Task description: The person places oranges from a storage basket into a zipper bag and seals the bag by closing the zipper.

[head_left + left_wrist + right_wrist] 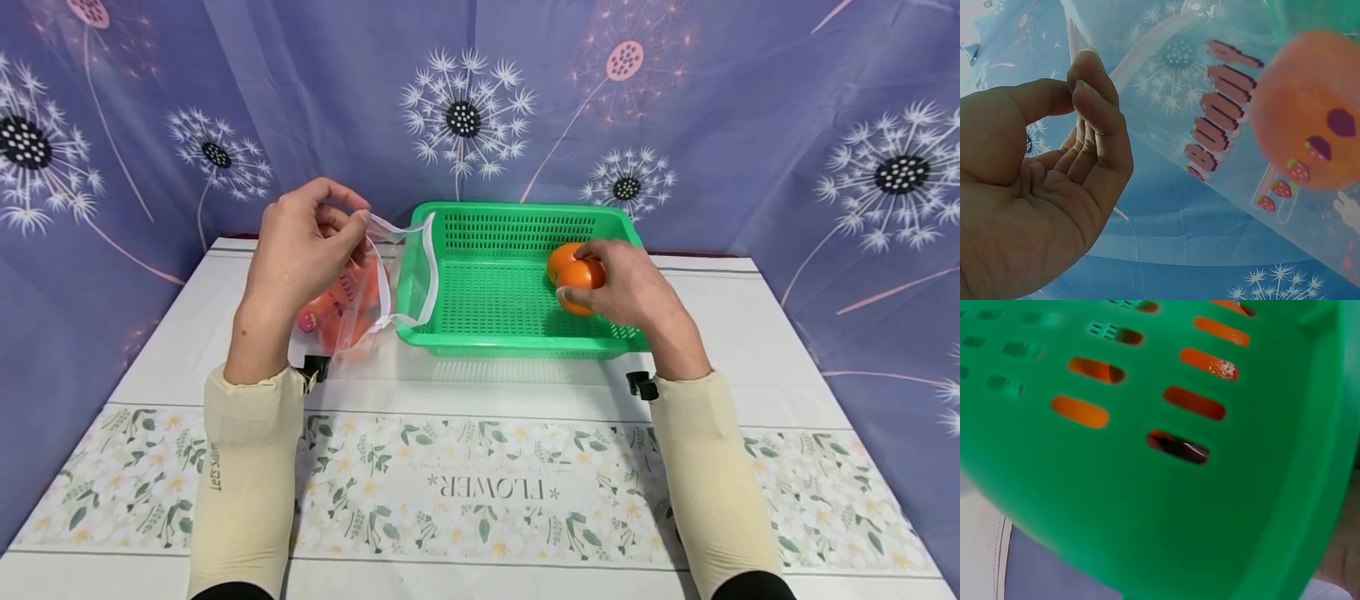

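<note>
My left hand (303, 242) pinches the white-edged mouth of a clear plastic bag (430, 267) between thumb and fingertips. The bag's mouth gapes toward the basket and overlaps its left end. In the left wrist view, "BUNNY" lettering and small strawberries are printed on the bag, with an orange (1310, 106) inside it. My right hand (637, 283) reaches into the green basket (517, 343) and grips an orange (579, 277) near its right end. Just behind lies a second orange (559, 257). In the right wrist view the basket wall (1147, 506) hides most of the fruit; orange shows through slots.
The basket stands at the back of a table with a white, flower-printed cloth (495, 492). Behind it hangs a blue-purple curtain (330, 108) with dandelion patterns. Small black clips (641, 385) sit at both wrists.
</note>
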The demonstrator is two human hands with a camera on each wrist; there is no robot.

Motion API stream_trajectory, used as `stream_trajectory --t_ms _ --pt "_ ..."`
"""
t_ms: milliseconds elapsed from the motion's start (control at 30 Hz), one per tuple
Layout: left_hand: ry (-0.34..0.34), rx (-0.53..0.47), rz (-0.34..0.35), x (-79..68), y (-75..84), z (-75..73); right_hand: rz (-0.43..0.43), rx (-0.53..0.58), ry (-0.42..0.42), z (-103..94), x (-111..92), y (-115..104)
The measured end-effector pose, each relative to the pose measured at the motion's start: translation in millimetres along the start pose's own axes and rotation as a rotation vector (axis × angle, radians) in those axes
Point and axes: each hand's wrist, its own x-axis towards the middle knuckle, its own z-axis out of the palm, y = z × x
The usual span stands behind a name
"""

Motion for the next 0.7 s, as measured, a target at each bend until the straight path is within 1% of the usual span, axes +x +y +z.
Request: stream_trajectory --t_ms 267,700 --pt "0.000 -0.011 -0.004 1.0 -0.4 0.0 -0.034 0.009 0.039 -1.1 -1.4 -4.3" --pt "-0.011 -0.016 -0.010 0.8 0.4 -2.1 -0.090 0.028 0.080 -0.2 -3.5 -18.6"
